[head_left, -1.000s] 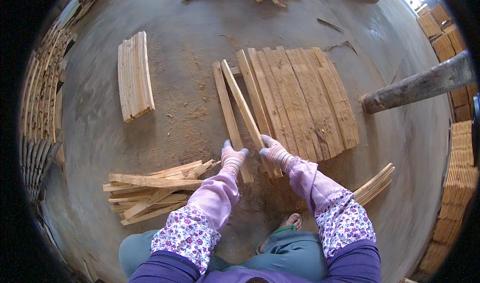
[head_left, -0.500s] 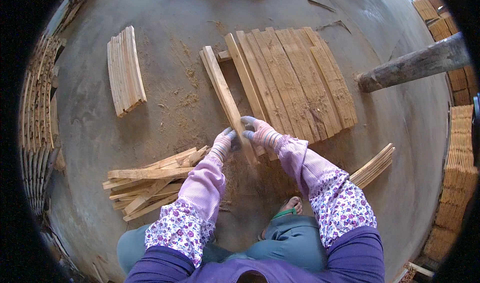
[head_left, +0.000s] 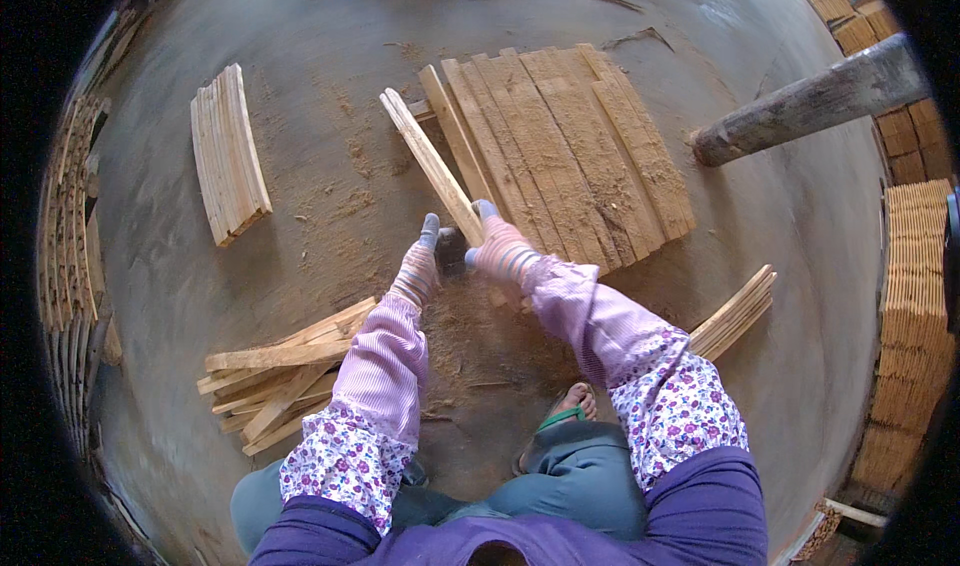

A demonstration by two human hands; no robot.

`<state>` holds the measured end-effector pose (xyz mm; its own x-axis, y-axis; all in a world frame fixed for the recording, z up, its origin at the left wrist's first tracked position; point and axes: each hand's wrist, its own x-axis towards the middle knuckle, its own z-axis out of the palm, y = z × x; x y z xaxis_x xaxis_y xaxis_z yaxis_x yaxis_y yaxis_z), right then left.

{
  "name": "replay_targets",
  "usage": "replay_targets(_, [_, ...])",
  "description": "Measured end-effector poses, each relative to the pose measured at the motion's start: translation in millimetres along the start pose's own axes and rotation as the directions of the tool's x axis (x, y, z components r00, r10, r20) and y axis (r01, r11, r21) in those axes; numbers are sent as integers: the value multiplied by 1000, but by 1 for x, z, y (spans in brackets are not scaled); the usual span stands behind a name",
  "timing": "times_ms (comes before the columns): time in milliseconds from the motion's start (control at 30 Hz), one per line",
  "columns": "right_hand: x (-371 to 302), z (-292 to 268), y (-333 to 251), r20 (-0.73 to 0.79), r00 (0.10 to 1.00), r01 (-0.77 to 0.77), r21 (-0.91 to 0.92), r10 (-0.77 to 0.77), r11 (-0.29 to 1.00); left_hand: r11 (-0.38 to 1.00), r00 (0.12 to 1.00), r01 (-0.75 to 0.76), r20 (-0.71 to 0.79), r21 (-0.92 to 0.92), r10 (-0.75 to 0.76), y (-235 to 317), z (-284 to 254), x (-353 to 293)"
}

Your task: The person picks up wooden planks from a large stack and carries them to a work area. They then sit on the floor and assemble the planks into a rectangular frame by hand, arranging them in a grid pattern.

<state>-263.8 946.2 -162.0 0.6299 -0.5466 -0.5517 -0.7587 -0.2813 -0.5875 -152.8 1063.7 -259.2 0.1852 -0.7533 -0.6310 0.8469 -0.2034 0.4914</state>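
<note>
Wooden slats (head_left: 430,156), pale, long, narrow, apparently two lying side by side: centre of the frame, slanting from upper left down to the right hand, far ends pointing away from the person.

Right hand (head_left: 500,246), in a striped knit glove with bluish fingertips: grip closed about the slats' near end, thumb uppermost, fingers below. Forearm slants from the lower right toward the centre, in a lilac ribbed sleeve (head_left: 575,301) with a purple-flowered white band.

Left hand (head_left: 416,269), matching glove: just left of the slats' near end and apart from it; grip open, nothing seen in it, digits extended toward the top of the frame. Forearm rises from the lower left, leaning slightly inward, so that both arms converge.

Brown rough-sawn planks (head_left: 570,146), set edge to edge as a broad panel: upper centre, right of the slats; sawdust on the surface.

Neat bundle of pale curved-looking slats (head_left: 230,156): upper left, on the grey concrete floor (head_left: 320,26).

Jumbled heap of loose wooden strips (head_left: 275,366): lower left, beside the left forearm.

Small stack of thin strips (head_left: 735,314): right of centre, beyond the right forearm.

Weathered round post (head_left: 810,111): upper right.
</note>
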Motion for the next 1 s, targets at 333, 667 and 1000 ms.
replay_targets(333, [-135,-111,168,-692,704,140,-85,-159,987,294,841,-27,-137,955,524,-39,71,19])
replay_targets(667, [-160,-68,409,-931,90,-528,256,354,809,733,907,-55,-273,678,321,-51,43,44])
replay_targets(1000, [-149,-84,441,-669,-80,-766,516,739,384,943,966,54,-255,330,33,-38,54,32])
